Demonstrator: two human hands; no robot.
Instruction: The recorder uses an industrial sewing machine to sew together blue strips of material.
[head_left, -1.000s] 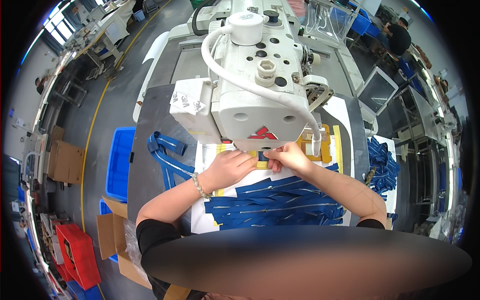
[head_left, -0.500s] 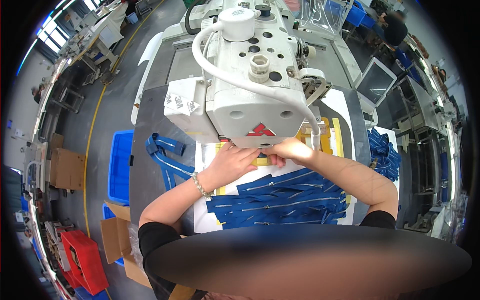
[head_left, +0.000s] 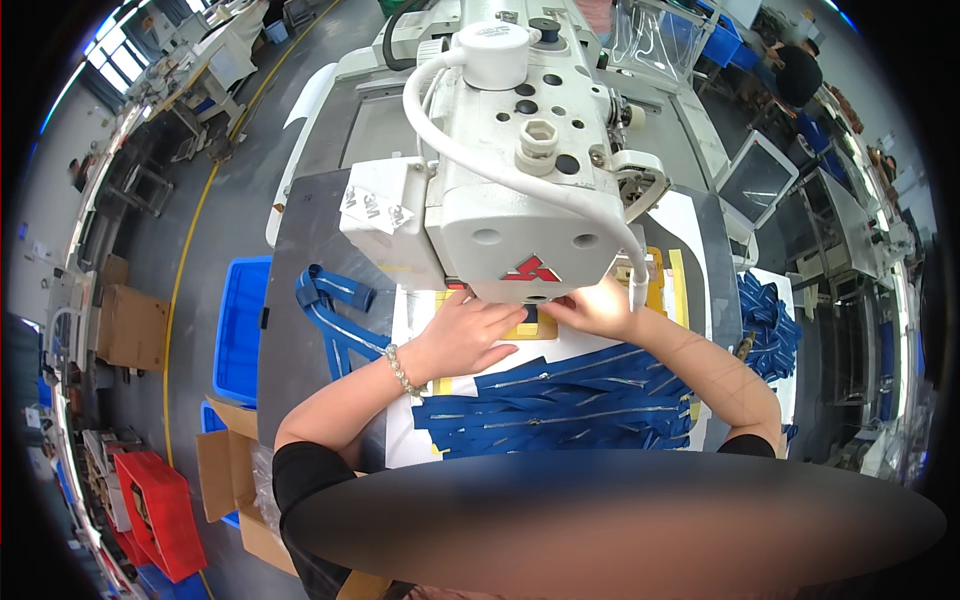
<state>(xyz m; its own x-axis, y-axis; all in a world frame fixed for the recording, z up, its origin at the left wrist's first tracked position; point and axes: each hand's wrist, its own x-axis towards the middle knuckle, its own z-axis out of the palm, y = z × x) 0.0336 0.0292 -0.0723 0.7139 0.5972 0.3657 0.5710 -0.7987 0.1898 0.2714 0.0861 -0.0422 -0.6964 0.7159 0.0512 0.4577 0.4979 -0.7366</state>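
My left hand (head_left: 465, 335) lies under the front of a white industrial sewing machine (head_left: 530, 235), fingers stretched out flat and thumb apart. Its fingertips touch a yellow plate (head_left: 540, 331) beside a small dark blue piece (head_left: 530, 314). From the right, my right hand (head_left: 598, 308) reaches to the other side of that piece. Its fingers are bent together, and the machine head partly hides their tips, so what they grip is unclear. Nearest to me, blue zippers (head_left: 560, 400) lie in overlapping rows on a white sheet.
More blue zippers (head_left: 335, 300) hang in loops on the dark table at left. Another blue zipper heap (head_left: 768, 325) lies at right. A blue bin (head_left: 240, 330) and an opened cardboard box (head_left: 225, 460) stand beside the table. A screen (head_left: 758, 178) stands right of the machine.
My right hand has shifted slightly, with its fingers drawn back from the yellow plate's middle, so the blue piece shows more. My left hand stays nearly in place. The whole view has shifted a little.
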